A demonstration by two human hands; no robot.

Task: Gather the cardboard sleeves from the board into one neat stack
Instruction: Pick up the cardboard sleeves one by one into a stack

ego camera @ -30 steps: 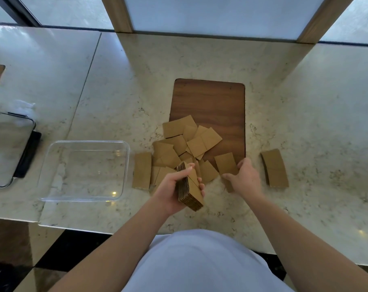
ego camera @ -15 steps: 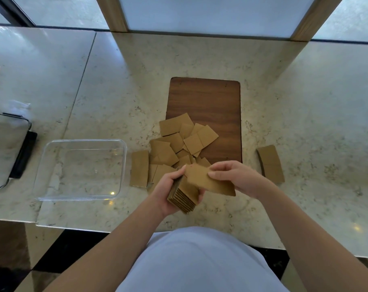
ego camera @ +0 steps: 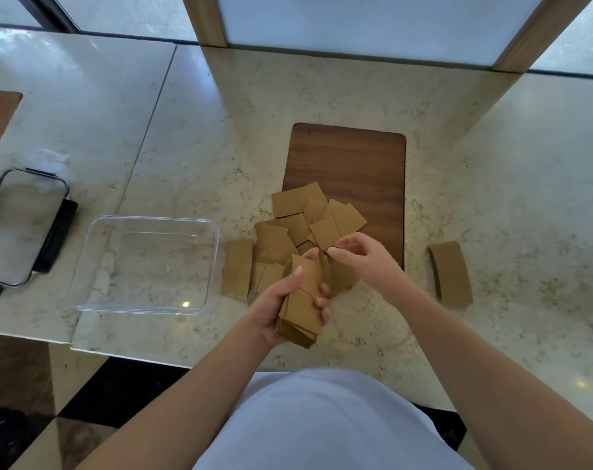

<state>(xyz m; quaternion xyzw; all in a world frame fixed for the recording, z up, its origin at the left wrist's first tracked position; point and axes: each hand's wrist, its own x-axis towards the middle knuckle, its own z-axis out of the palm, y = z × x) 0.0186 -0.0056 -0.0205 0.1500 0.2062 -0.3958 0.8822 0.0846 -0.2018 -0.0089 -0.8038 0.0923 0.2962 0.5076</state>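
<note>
A dark wooden board [ego camera: 349,164] lies on the marble counter. Several loose brown cardboard sleeves [ego camera: 308,218] lie in a heap over its near left corner and the counter beside it. My left hand [ego camera: 274,310] holds a stack of sleeves [ego camera: 302,310] above the counter's front edge. My right hand [ego camera: 363,259] is at the top of that stack, fingers pinched on a sleeve that stands against it. One sleeve [ego camera: 236,273] lies apart to the left of the heap. A small pile of sleeves [ego camera: 451,273] lies to the right of the board.
A clear plastic container [ego camera: 146,266] stands open left of the sleeves. Its lid [ego camera: 20,228] lies further left near a dark object. Wooden window posts rise behind the counter. The counter's front edge runs just below my hands.
My right hand picked a sleeve off the board's near corner, carried it to the stack in my left hand, and now presses it against the stack's top. The left hand tilted the stack more upright.
</note>
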